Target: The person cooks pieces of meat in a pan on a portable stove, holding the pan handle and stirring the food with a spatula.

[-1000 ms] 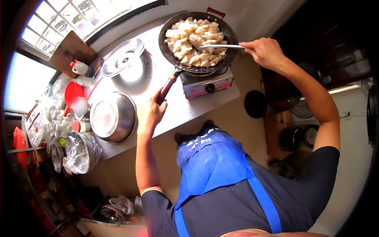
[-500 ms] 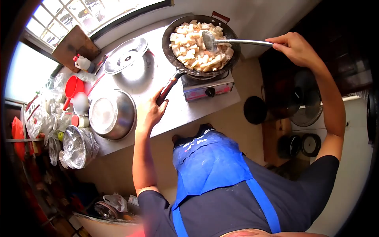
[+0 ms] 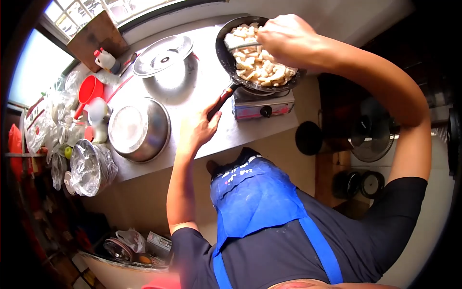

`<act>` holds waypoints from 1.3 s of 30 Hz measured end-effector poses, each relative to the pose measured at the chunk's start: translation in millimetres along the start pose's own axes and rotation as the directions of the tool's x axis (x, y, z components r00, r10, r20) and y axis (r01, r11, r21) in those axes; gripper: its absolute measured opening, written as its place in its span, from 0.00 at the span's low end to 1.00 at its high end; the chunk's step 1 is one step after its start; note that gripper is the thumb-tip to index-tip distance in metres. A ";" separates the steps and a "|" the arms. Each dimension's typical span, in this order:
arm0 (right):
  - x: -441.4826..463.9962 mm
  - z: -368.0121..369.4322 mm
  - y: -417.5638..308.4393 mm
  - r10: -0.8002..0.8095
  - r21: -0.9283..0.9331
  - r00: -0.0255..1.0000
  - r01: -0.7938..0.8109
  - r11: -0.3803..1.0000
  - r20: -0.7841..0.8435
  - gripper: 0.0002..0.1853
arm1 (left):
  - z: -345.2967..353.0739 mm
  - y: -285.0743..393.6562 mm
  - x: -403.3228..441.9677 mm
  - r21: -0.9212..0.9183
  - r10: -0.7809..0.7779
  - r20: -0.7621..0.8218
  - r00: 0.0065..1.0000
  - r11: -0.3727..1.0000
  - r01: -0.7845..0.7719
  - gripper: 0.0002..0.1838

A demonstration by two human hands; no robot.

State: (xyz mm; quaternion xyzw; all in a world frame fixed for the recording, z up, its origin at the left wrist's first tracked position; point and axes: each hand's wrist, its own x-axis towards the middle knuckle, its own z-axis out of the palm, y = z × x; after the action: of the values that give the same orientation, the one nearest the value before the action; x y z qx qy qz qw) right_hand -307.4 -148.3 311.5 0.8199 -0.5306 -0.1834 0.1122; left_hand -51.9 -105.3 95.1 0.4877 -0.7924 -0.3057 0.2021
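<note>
The left hand [image 3: 198, 127] grips the wok handle [image 3: 223, 99], which slants far and right to the wok [image 3: 224, 57]; the right hand [image 3: 285, 40], nearer the pale food pieces [image 3: 260, 67], clasps a metal utensil [image 3: 248, 45].

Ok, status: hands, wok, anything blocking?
Left hand grips handle. Right hand holds ladle over food. Wok on stove. Right hand hides some food.

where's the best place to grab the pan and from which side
By its long dark handle, probably best near the free end, coming from the person's left, where the left hand's grip is. The handle juts from the rim of the pan toward the person's near left, past the edge of the stove, and looks slim enough to wrap.
</note>
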 end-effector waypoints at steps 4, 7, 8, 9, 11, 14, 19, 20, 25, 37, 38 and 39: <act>55.3 26.1 8.0 -0.022 0.000 0.998 0.022 1.000 -0.062 0.07 | 1.0 -0.4 0.3 0.073 0.018 0.008 1.000 0.997 -0.019 0.26; 61.7 31.2 27.4 0.085 -0.058 0.996 -0.087 0.995 -0.042 0.08 | -3.0 4.9 -1.0 0.070 0.000 0.012 1.000 0.998 -0.001 0.26; 56.2 30.6 32.3 0.134 -0.057 0.990 -0.137 0.989 -0.052 0.08 | -2.2 5.0 -2.2 0.084 0.013 -0.004 1.000 0.996 -0.013 0.26; 51.2 28.2 38.7 0.233 -0.017 0.969 -0.232 0.973 0.086 0.08 | -1.6 5.2 -3.7 0.097 0.028 -0.018 0.999 0.995 -0.026 0.26; 34.1 38.1 59.4 0.331 0.029 0.910 -0.349 0.937 0.250 0.09 | -2.5 6.3 -4.5 0.089 0.035 -0.019 0.999 0.995 -0.033 0.27; -14.1 74.8 87.5 0.333 0.247 0.932 -0.359 0.900 0.141 0.11 | -2.3 7.6 -4.6 0.089 0.025 -0.020 0.999 0.996 -0.024 0.27; -81.4 76.9 94.9 0.409 0.536 0.837 -0.547 0.643 0.364 0.17 | -5.3 12.2 -3.5 0.132 -0.019 0.030 0.999 0.991 0.015 0.27; -96.5 84.0 95.5 0.414 0.583 0.841 -0.540 0.608 0.348 0.19 | -3.9 8.8 -2.4 0.101 -0.009 0.029 1.000 0.995 0.006 0.27; -153.7 99.2 101.5 0.433 0.707 0.827 -0.544 0.452 0.360 0.20 | -0.7 0.6 -0.9 0.074 -0.004 0.047 0.999 0.997 0.000 0.27; -246.9 10.2 158.0 0.411 0.716 0.795 -0.593 0.368 0.447 0.16 | -2.6 7.9 -0.8 0.120 -0.023 0.015 1.000 0.993 0.021 0.36; -246.6 7.6 161.8 0.389 0.683 0.786 -0.613 0.397 0.480 0.17 | -3.1 9.0 -0.4 0.149 -0.021 0.018 1.000 0.989 0.018 0.37; -242.5 7.8 161.5 0.394 0.681 0.782 -0.619 0.391 0.484 0.17 | -5.8 13.7 -0.3 0.176 -0.020 0.031 0.999 0.984 0.015 0.37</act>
State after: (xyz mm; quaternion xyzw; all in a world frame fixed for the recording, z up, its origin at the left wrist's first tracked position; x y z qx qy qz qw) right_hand -534.2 6.3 409.6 0.5425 -0.7871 0.0259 -0.2924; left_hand -57.1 -102.0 108.7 0.5055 -0.8151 -0.2442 0.1428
